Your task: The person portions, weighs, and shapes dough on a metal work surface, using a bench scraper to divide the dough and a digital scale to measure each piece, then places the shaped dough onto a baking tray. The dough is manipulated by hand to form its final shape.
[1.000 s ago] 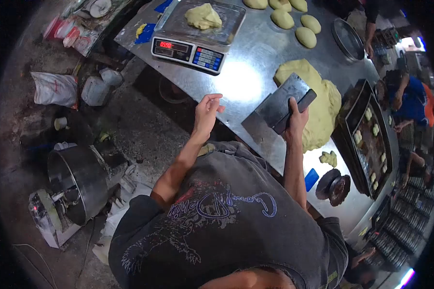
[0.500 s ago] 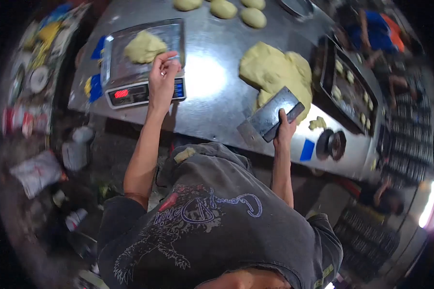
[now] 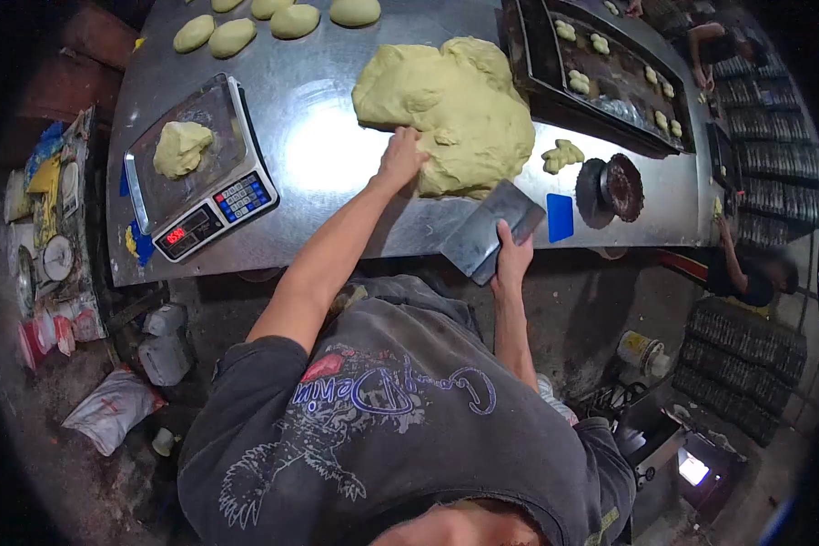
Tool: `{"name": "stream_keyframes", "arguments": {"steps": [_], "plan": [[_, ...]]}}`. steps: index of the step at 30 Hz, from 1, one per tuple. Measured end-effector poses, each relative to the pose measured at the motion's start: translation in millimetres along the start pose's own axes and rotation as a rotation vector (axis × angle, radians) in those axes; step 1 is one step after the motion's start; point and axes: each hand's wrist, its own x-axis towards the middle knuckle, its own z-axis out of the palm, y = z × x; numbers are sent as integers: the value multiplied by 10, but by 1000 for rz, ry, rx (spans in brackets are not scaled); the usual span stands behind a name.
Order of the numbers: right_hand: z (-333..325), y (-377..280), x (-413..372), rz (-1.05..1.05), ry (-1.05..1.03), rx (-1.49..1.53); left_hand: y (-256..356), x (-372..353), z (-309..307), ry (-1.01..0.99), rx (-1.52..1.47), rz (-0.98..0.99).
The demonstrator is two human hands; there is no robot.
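Note:
My left hand (image 3: 401,162) grips the near left edge of a big pale-yellow mass of dough (image 3: 455,109), its fingers bent against it. In my right hand (image 3: 512,257) is a wide metal dough scraper (image 3: 496,227), held by its handle side, with the blade close to the dough's near edge. To the left, a lump of dough (image 3: 182,148) rests on the pan of a digital scale (image 3: 237,198) with a red lit display. Several smooth dough balls (image 3: 295,21) sit at the table's far side.
A dark tray (image 3: 601,82) with small dough pieces stands at the right. Near it are dough scraps (image 3: 562,156), a blue card (image 3: 561,217) and a dark round bowl (image 3: 622,187). Other people (image 3: 746,273) are at the far right, beside stacked dark racks (image 3: 753,146).
My left hand has left the lump on the scale and moved right to the large dough. The scraper stays in my right hand. The camera view has turned right.

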Motion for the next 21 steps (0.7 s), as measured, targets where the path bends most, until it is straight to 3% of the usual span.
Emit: {"name": "stream_keyframes", "arguments": {"steps": [6, 10, 11, 13, 14, 15, 17, 20, 21], "plan": [[446, -345, 485, -125, -178, -5, 185, -252, -397, -49, -166, -128], [1201, -97, 680, -341, -382, -145, 439, -640, -666, 116, -130, -78], [1323, 4, 682, -313, -574, -356, 522, -735, -739, 167, -88, -59], [1483, 149, 546, -169, -910, -489, 651, -911, -955, 271, -286, -266], [1520, 89, 355, -144, -969, -620, 686, -1018, -1080, 363, -310, -305], [1548, 178, 258, -93, -999, -550, 665, -1151, -1200, 454, -277, -256], [1563, 407, 169, 23, -1043, -423, 473, -1503, -1352, 612, 247, -206], [1595, 557, 176, 117, -931, -379, 134, -2047, -1534, 511, -568, -855], [1622, 556, 207, 93, -935, -380, 12, -2169, -1533, 591, -516, -863]]}}
